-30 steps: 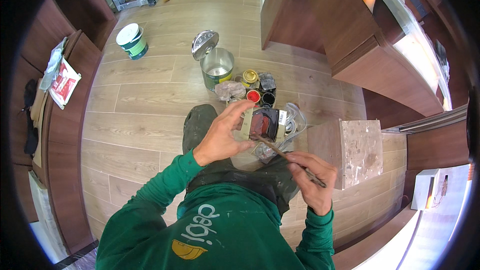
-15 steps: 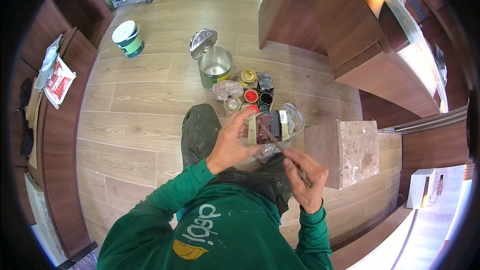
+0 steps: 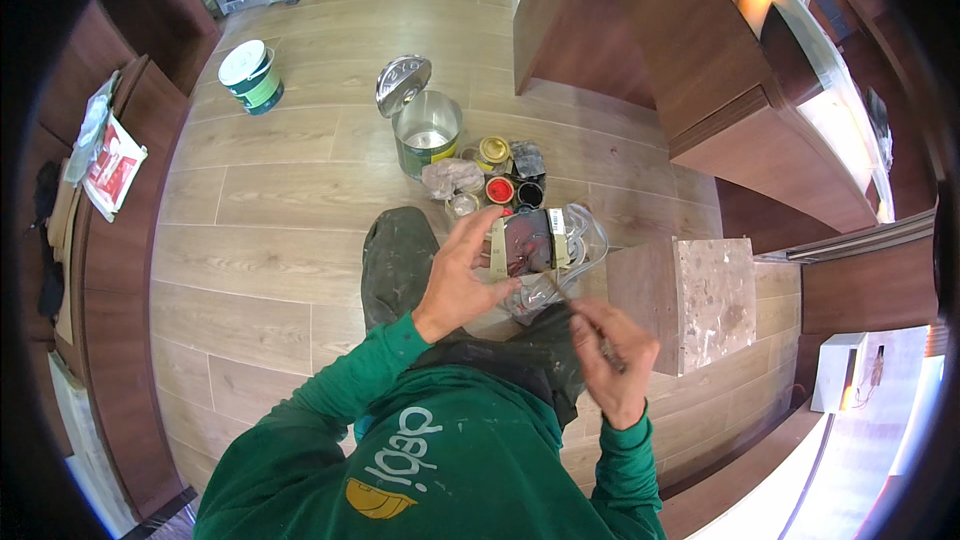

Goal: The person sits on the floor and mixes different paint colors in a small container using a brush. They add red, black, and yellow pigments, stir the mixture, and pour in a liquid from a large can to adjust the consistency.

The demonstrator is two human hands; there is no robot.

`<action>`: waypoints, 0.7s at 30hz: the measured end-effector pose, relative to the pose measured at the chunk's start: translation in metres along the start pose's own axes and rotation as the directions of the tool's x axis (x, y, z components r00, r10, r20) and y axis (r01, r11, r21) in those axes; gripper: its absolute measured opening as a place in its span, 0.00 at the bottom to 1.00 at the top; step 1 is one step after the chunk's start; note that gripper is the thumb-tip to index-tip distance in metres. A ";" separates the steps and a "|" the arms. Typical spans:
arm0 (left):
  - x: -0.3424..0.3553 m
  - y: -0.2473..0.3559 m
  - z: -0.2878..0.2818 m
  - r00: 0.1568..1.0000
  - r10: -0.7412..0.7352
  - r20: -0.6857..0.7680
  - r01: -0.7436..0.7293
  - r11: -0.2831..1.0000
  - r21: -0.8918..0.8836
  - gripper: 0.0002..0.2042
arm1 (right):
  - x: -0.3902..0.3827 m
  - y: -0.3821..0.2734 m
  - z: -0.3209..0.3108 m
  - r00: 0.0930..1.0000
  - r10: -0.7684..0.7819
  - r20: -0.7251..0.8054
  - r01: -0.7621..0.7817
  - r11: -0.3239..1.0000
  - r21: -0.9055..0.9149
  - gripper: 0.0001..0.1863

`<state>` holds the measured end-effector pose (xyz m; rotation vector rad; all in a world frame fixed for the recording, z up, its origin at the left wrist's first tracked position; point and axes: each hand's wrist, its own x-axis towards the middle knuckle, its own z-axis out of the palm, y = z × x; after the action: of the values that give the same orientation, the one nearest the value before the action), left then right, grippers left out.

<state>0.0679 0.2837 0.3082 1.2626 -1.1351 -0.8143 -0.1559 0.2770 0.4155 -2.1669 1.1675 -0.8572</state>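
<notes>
My left hand (image 3: pixel 462 275) grips the left side of a small shallow box (image 3: pixel 527 243) with pale edges. Dark reddish-brown paint is smeared over the inside of the box. Fingers reach past its far left corner, and the thumb lies along the near side. In my right hand (image 3: pixel 614 350), pinched between thumb and fingers, is a thin brown stick (image 3: pixel 558 288) pointing toward the near right corner of the box. Whether its tip carries bristles is too small to tell. Clear crumpled plastic (image 3: pixel 588 240) lies beside and under the box.
Just beyond the box stand a red paint pot (image 3: pixel 499 190), a black paint pot (image 3: pixel 530 195), a gold-coloured can (image 3: pixel 493 151) and a crumpled rag (image 3: pixel 452 178). Farther off are an opened metal can (image 3: pixel 428 145) and a lidded bucket (image 3: pixel 254 80). A paint-spotted wooden box (image 3: pixel 715 305) stands at right.
My right hand has drawn the stick back, so its tip has left the middle of the painted box for its near right corner. The left hand keeps its hold.
</notes>
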 end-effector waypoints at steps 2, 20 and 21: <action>-0.001 -0.001 0.003 1.000 -0.017 -0.020 0.016 0.999 -0.044 0.46 | -0.001 0.001 0.004 0.996 -0.087 0.014 0.087 0.996 0.014 0.08; -0.002 -0.019 0.009 0.999 0.008 0.035 0.001 0.971 -0.238 0.49 | 0.010 0.003 0.011 0.996 0.013 -0.091 -0.005 0.996 0.084 0.09; -0.003 -0.019 0.010 0.999 0.004 0.039 0.005 0.971 -0.241 0.49 | 0.010 0.003 0.011 0.991 0.051 -0.124 -0.040 0.995 0.088 0.09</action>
<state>0.0602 0.2800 0.2885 1.0487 -1.0327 -0.9510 -0.1453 0.2687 0.4087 -2.0346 1.2135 -1.0185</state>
